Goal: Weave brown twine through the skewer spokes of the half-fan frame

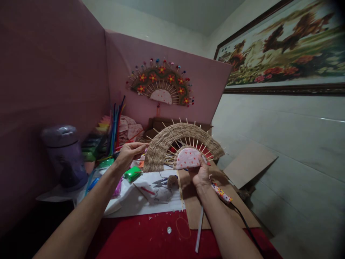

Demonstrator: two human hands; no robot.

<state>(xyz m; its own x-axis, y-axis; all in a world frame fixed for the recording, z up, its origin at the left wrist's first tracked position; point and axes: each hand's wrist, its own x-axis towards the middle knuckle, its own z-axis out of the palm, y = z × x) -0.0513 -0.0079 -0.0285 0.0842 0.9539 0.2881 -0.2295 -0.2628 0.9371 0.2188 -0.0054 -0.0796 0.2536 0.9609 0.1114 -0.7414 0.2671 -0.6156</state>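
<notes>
A half-round fan [161, 144] of woven tan cord on thin sticks is held up above the table. Its base is a white half-disc [187, 158] with red dots. My right hand [201, 174] grips that base from the lower right, thumb across its front. At the fan's left edge, my left hand [130, 153] has its fingers pressed together in a pinch; what lies between the fingertips is too small to make out. Stick ends poke out beyond the fan's outer rim. Below it, scissors [161, 182] lie beside a small ball of brown cord [172, 181].
A flower-decorated fan [161, 81] hangs on the pink panel. Left stand a lilac flask [64, 154] and pipe cleaners [115, 122]. A green packet [133, 173] lies near white paper. A patterned glue gun [221, 192], its cord and a glue stick [199, 230] rest by cardboard [223, 216].
</notes>
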